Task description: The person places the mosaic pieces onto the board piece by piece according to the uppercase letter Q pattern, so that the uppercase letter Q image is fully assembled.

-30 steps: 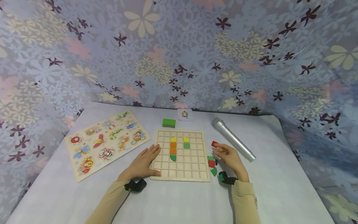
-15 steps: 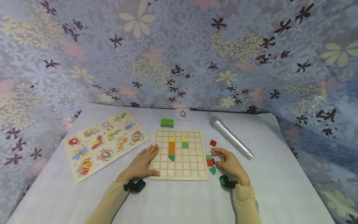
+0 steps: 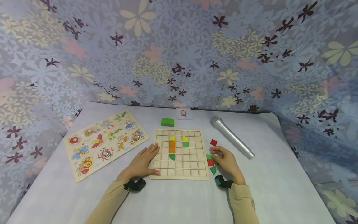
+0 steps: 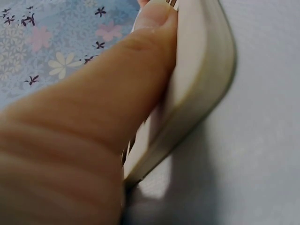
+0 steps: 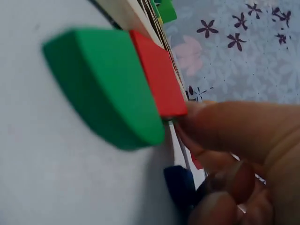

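Observation:
My left hand [image 3: 142, 163] lies flat with fingers spread along the left edge of a wooden grid board [image 3: 179, 176]; its thumb [image 4: 136, 51] presses on the board's rim. On the board sit yellow, orange and green pieces [image 3: 172, 150]. Beside the right edge, my right hand [image 3: 227, 160] bends over loose pieces, its thumb and index finger apart. The thumb tip is right at a red square [image 5: 161, 77] and a green square [image 3: 209, 156]. A green quarter-round [image 5: 103, 84] lies nearer me, and a dark blue piece [image 5: 179, 185] is by the curled fingers.
A second red square [image 3: 213, 142] lies beyond the right hand. A silver microphone [image 3: 232, 137] is at the right, an insect puzzle board [image 3: 107, 144] at the left. Behind the grid board are a green block [image 3: 167, 122] and a pattern card [image 3: 184, 114].
The right hand has left the farther red square on the table and moved nearer, to the green and red squares by the board. The left hand stays in place.

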`<move>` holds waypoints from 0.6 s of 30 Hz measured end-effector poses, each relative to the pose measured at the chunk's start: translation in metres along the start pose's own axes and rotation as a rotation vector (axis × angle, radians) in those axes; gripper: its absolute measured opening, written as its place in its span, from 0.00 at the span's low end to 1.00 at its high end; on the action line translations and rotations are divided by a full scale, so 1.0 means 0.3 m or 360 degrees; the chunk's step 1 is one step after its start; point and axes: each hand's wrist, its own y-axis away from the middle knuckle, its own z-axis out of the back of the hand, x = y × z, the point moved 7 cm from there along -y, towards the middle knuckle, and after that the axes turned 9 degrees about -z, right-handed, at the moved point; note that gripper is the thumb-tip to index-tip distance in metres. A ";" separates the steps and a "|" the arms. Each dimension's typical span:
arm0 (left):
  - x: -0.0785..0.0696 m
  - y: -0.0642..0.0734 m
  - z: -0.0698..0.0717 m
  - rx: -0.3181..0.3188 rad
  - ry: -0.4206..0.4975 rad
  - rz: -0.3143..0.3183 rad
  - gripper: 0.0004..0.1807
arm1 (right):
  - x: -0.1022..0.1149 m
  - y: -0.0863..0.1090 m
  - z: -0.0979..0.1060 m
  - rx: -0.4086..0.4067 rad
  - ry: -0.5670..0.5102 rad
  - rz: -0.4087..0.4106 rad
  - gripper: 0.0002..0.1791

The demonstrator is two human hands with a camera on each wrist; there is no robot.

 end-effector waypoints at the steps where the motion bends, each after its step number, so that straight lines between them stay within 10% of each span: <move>1: -0.001 0.001 0.001 -0.0002 -0.0002 0.0000 0.58 | 0.001 -0.001 -0.002 0.0000 -0.0010 -0.0002 0.20; 18: -0.009 0.004 0.006 -0.0011 -0.0011 -0.0020 0.57 | -0.007 0.004 -0.027 0.0218 -0.0033 -0.0139 0.15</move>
